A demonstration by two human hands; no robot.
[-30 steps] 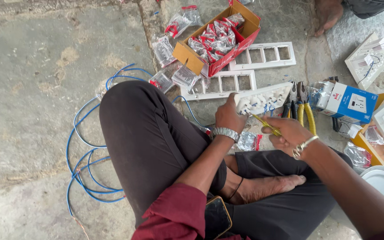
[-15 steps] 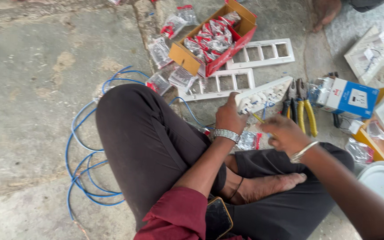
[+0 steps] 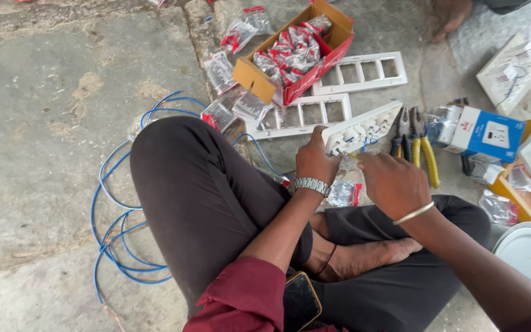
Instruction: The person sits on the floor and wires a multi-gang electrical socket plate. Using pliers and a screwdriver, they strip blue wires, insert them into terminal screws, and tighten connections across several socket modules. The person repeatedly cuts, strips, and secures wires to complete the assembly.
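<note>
While the left hand (image 3: 314, 161) grips the near end of the white switch plate (image 3: 360, 129), fingers closed over its edge and holding it tilted just above the concrete floor (image 3: 62, 123), the right hand (image 3: 393, 183) pinches something yellow against the plate's underside, too hidden to tell whether it is a tool or a wire. To do this well, I reckon the left hand wants to brace that plate dead steady so the right can work square into the fitting, with the yellow-handled pliers (image 3: 418, 144) lying just beside.
</note>
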